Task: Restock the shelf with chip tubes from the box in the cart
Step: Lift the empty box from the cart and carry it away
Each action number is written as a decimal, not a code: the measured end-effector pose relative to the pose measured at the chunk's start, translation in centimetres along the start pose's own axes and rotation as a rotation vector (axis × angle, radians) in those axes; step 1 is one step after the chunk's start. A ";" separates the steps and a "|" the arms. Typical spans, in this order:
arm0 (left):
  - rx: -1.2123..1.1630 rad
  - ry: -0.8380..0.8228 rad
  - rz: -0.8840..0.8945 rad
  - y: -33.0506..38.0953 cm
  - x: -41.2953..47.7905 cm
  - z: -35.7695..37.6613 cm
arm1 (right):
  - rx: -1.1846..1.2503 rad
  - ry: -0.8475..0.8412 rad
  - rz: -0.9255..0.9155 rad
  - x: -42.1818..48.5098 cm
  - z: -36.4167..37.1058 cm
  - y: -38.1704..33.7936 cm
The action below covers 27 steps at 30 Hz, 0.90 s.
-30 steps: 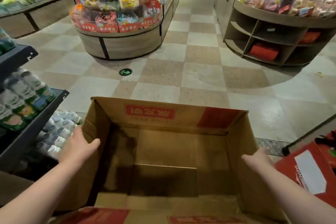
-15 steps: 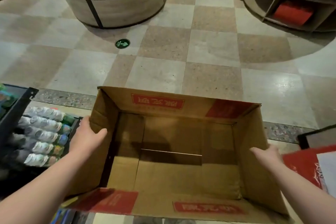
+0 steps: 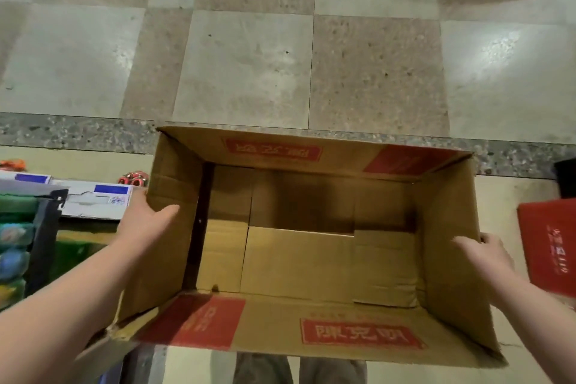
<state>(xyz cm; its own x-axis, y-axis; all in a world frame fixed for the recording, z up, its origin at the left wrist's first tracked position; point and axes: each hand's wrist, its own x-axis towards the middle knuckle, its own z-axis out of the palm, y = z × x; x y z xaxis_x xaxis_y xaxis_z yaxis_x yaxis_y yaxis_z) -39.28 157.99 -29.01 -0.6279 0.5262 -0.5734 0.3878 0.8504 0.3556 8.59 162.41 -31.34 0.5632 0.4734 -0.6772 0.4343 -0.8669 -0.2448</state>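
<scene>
The box is bare inside, not one chip tube to be seen, and it hangs above the floor tiles. The left hand grips the left wall, thumb inside. The right hand has its fingers clamped over the right rim. It's sunk lower this last second, so I'd say it's finished with. The stocked shelf sits at left, and a red carton at right.

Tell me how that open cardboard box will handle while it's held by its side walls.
Probably light: the cardboard box looks empty. Its walls will likely flex: the top is open and the wall gripped by the left hand is creased; the right hand grips the opposite wall. A dark gap beside the floor flaps suggests they may sag under load.
</scene>
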 end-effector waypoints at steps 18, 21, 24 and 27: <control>-0.043 -0.041 -0.154 -6.6 16.9 17.8 | 0.023 -0.030 0.024 16.4 16.6 3.0; -0.032 -0.027 -0.142 -7.1 18.5 19.5 | 0.042 -0.045 0.019 18.2 18.5 3.3; -0.019 -0.045 -0.146 -7.4 20.2 20.9 | 0.063 -0.053 0.018 20.0 20.1 3.8; -0.022 -0.063 -0.143 -8.0 21.9 22.0 | 0.080 -0.075 0.029 21.2 21.4 4.2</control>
<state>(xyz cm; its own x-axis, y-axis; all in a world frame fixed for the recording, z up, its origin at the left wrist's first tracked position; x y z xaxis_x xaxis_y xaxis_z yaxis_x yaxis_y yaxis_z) -41.27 162.67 -60.66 -0.6318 0.3994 -0.6643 0.2820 0.9168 0.2829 7.36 165.45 -61.62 0.5190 0.4374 -0.7344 0.3592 -0.8912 -0.2770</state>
